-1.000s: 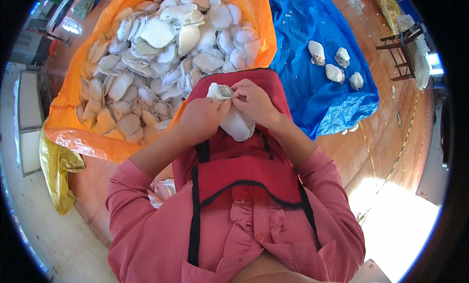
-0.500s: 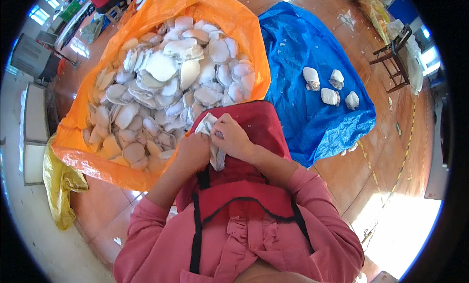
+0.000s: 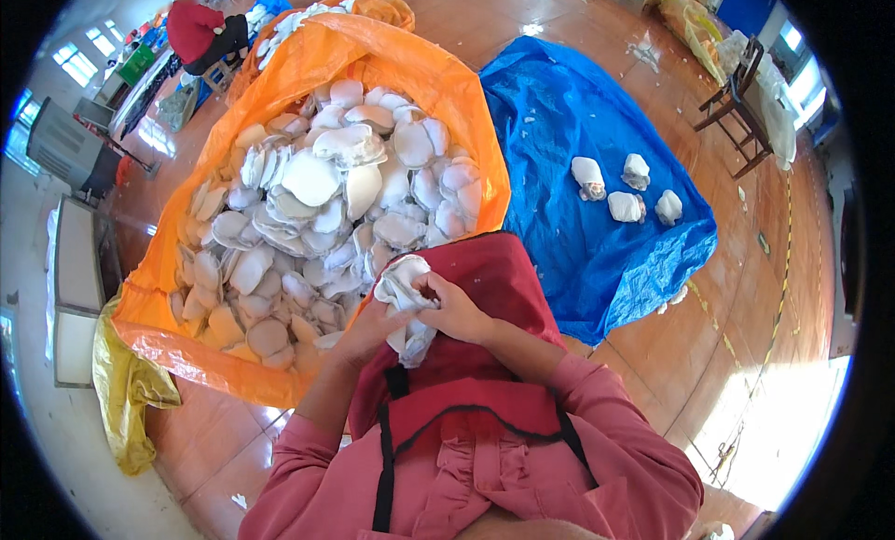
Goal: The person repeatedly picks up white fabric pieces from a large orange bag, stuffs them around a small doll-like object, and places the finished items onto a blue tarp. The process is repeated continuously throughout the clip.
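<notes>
In front of my red apron (image 3: 485,279) I hold a soft white fabric piece (image 3: 403,279) over my lap. My left hand (image 3: 375,324) grips its near left side, the fingertips partly hidden by the cloth. With bent fingers, my right hand (image 3: 457,312) pinches its right edge. The lower end of the cloth hangs below my hands. Just beyond lies a heap of flat, rounded white fabric pieces (image 3: 312,178) inside an open orange sack (image 3: 154,339). To the right, several small white bundles (image 3: 587,174) rest on a blue plastic sheet (image 3: 550,102).
A wooden chair (image 3: 736,111) stands at the far right. Yellow plastic sacking (image 3: 130,391) lies by the left wall. At the far left, another person in a red top (image 3: 191,32) sits on a stool. Tiled floor (image 3: 653,372) surrounds the sheet and sack.
My hands have shifted from closed together to slightly apart, and the white fabric piece shows more of its surface between them. The view has tilted up, bringing the seated person further into sight.
</notes>
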